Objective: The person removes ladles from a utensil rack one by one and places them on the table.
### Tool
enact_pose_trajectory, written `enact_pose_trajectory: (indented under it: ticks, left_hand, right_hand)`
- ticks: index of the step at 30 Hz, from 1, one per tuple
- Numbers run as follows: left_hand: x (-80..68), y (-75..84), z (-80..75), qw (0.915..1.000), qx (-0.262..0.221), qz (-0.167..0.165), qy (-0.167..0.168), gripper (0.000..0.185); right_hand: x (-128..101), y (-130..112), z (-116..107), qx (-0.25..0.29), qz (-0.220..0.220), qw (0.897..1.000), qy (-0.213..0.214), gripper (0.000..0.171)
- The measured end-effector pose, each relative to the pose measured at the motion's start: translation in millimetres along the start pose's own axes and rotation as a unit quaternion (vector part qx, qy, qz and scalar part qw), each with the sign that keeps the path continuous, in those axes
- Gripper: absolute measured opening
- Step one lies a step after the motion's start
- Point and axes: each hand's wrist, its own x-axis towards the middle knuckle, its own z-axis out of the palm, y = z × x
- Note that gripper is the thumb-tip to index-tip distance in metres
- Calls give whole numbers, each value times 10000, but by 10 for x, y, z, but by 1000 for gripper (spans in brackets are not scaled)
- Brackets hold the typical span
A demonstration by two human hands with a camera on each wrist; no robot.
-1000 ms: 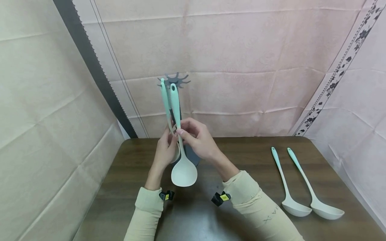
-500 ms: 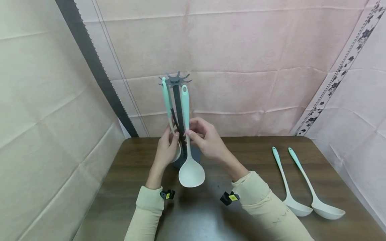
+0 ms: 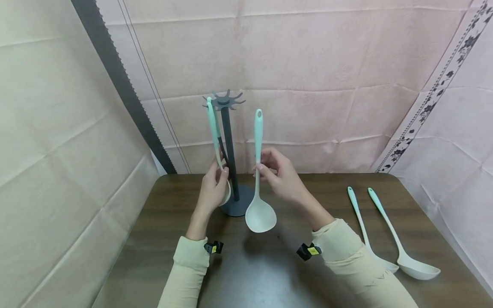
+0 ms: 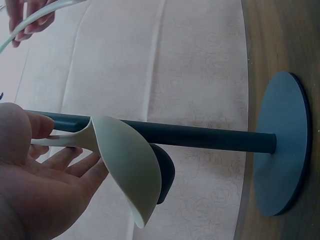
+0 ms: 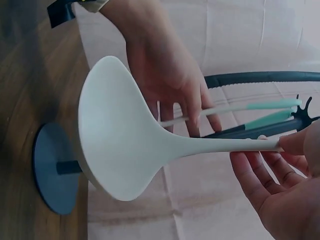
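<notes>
My right hand pinches the pale stem of a ladle with a mint handle. That ladle is upright in the air, right of the dark utensil rack, its bowl low. My left hand pinches the stem of another ladle, whose mint handle reaches up to the rack's hooks at the left. Right behind this ladle, a dark-headed utensil with a mint handle also hangs there; its head is mostly hidden. In the right wrist view the held ladle's bowl faces the camera.
Two more ladles, one nearer and one farther right, lie on the wooden table. The right sleeve partly covers the nearer one. The rack's round base stands near the table's back edge. Cloth walls enclose the table.
My right hand has moved the ladle rightward, away from the rack, whose post and base now show more. My left hand has stayed nearly still on its ladle.
</notes>
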Motion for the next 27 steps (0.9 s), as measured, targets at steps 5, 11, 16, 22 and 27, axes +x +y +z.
enact_pose_trajectory:
  ticks: [5,11,16,22,27]
  left_hand:
    - [7,2,-2,10000,-38,25,-13,59]
    - [10,19,1,9998,-150,-95,-41,60]
    - [-21,195,-25,9997,-206,-120,-90,59]
    - [-70,433,-52,9998,-162,-83,-119,58]
    - [-77,430,-56,9998,-127,-96,-101,59]
  right_hand:
    - [-22,51,-85,52,135,9998,105,20]
    - [-55,133,-121,-7,171,9997,162,18]
    - [-95,194,-126,-83,221,9995,214,18]
    - [-137,249,-138,-180,373,9987,290,17]
    - [-156,271,-169,-100,524,9978,404,17]
